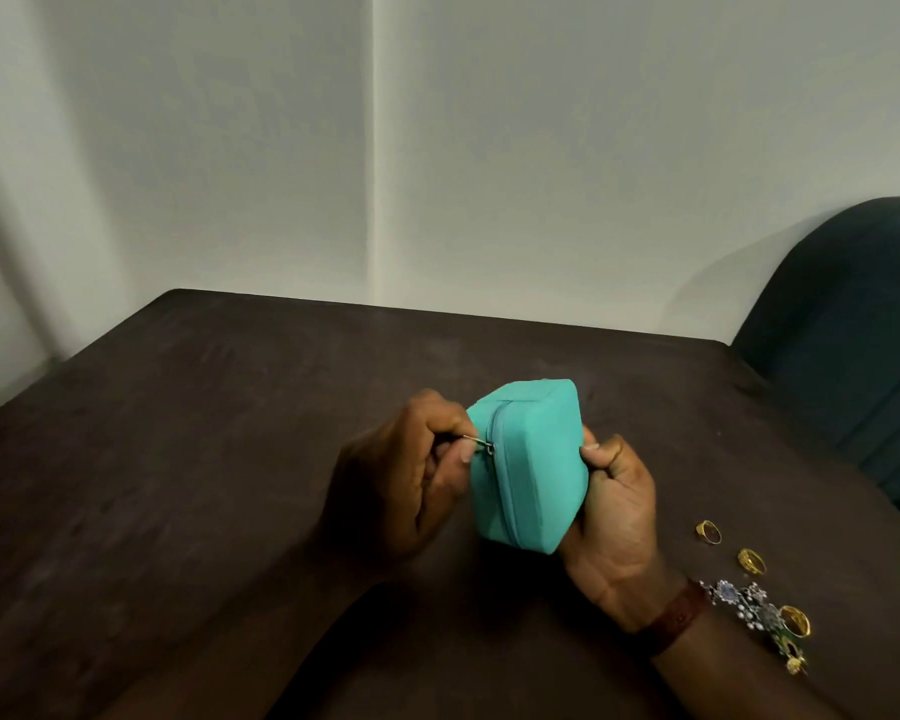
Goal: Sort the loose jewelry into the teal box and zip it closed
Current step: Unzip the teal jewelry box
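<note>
Teal box [533,467] was held above the table [204,459]; right hand [614,517] gripped its side; left hand [406,475] pinched the zipper pull [481,443]; rings [751,561] lay loose near the right wrist.

A dark brown table [204,485] is recorded. At its near right, three gold items are laid out: first ring [708,532], second ring [751,561], third ring [795,621]. A stone-set silver piece [744,601], possibly a bracelet, is noted just beside the third ring.

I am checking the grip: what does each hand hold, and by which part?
The left hand pinches the small metal zipper pull of the teal fabric box; the right hand grips the box's right side.
</note>
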